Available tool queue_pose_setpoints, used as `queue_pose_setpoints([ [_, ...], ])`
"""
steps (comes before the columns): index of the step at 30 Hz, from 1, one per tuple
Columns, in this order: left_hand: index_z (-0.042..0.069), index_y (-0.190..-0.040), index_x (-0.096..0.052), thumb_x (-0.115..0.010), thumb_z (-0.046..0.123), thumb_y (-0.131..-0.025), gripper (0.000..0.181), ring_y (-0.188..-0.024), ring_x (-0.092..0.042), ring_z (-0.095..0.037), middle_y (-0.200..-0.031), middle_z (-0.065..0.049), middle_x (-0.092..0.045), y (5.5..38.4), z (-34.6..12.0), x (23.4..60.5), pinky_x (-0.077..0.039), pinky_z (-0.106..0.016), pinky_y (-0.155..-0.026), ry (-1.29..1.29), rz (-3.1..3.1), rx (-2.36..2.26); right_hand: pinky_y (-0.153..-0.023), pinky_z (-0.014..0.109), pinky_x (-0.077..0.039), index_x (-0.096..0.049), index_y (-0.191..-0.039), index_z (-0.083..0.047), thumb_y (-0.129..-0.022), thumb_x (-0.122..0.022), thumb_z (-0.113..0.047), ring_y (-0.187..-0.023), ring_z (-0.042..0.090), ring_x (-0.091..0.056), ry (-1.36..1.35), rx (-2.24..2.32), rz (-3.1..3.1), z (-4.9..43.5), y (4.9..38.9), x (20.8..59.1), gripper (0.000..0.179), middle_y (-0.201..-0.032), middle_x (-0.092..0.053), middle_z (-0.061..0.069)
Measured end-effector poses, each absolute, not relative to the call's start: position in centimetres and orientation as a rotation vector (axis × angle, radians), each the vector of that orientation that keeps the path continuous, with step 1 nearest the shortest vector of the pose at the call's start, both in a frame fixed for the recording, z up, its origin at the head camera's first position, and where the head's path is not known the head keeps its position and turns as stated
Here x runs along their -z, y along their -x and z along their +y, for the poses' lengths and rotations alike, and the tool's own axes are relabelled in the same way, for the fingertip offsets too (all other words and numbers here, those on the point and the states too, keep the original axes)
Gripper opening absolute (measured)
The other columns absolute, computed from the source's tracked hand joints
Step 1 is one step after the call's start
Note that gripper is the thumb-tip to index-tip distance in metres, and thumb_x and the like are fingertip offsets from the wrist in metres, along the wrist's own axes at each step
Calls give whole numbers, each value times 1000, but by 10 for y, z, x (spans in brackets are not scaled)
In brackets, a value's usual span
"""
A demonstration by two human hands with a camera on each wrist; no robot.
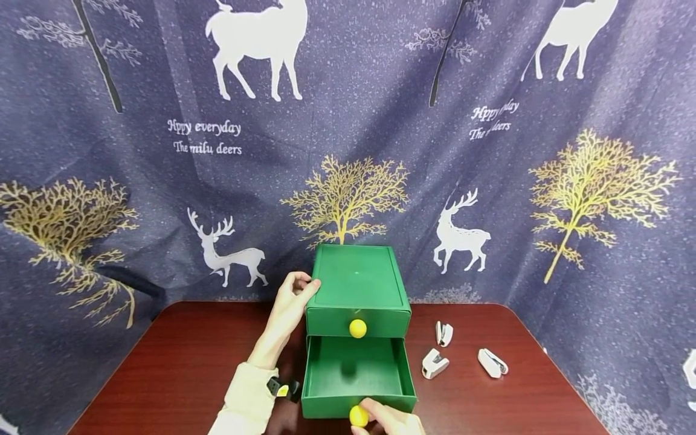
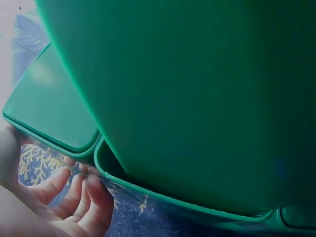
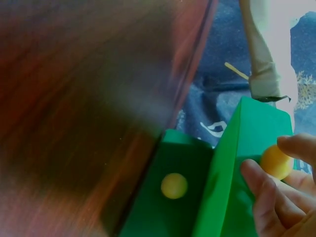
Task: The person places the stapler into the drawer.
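Note:
A green two-drawer cabinet point(image 1: 359, 275) stands at the back of the table in the head view. Its lower drawer point(image 1: 326, 368) is pulled out, showing a bare green floor with a dark shadow spot. My right hand point(image 1: 388, 417) pinches the yellow ball knob point(image 3: 276, 162) on that drawer's front. The upper drawer point(image 1: 328, 321) is in, its own yellow knob point(image 1: 357, 328) untouched. At the cabinet's left side is my left hand point(image 1: 293, 302), thumb at the top edge and fingers loosely bent beside it. In the left wrist view the hand point(image 2: 59, 207) lies close along the green edge.
Three white staplers point(image 1: 435, 364) lie on the brown table point(image 1: 217, 344) to the right of the cabinet. Behind hangs a dark blue cloth point(image 1: 375, 127) with deer and trees. A black wrist strap point(image 1: 280, 385) circles my left sleeve.

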State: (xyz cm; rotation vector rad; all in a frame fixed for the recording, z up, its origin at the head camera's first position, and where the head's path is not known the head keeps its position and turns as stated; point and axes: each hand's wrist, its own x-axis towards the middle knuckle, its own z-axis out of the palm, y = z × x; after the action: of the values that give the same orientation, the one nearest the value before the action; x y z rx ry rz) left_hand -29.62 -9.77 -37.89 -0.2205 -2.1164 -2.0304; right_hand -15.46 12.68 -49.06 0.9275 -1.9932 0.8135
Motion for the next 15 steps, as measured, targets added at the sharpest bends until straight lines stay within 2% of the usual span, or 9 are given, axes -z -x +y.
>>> queue_pose_setpoints([
  [5, -1, -112, -52, -64, 14, -95, 26, -72, -45, -14, -92, -5, -47, 288, -96, 371, -38, -23, -56, 247, -2102, 2046, -51, 7, -43, -66, -99, -14, -79, -83, -25, -57, -9, -57, -902, -812, -2013, 128, 154, 493, 29, -74, -63, -10],
  [12, -1, -112, -51, -64, 14, -96, 26, -72, -45, -15, -93, -6, -46, 289, -97, 373, -38, -24, -56, 261, -2096, 2063, -55, 6, -44, -67, -105, -15, -87, -75, -32, -62, -7, -57, -899, -817, -1992, 130, 152, 492, 27, -79, -65, -10],
  [15, -1, -112, -51, -64, 13, -95, 26, -71, -44, -16, -92, -6, -46, 289, -99, 375, -38, -24, -56, 258, -2089, 2074, -60, 7, -46, -67, -112, -15, -85, -78, -24, -69, -3, -61, -918, -853, -2035, 133, 147, 492, 30, -84, -68, -9],
])
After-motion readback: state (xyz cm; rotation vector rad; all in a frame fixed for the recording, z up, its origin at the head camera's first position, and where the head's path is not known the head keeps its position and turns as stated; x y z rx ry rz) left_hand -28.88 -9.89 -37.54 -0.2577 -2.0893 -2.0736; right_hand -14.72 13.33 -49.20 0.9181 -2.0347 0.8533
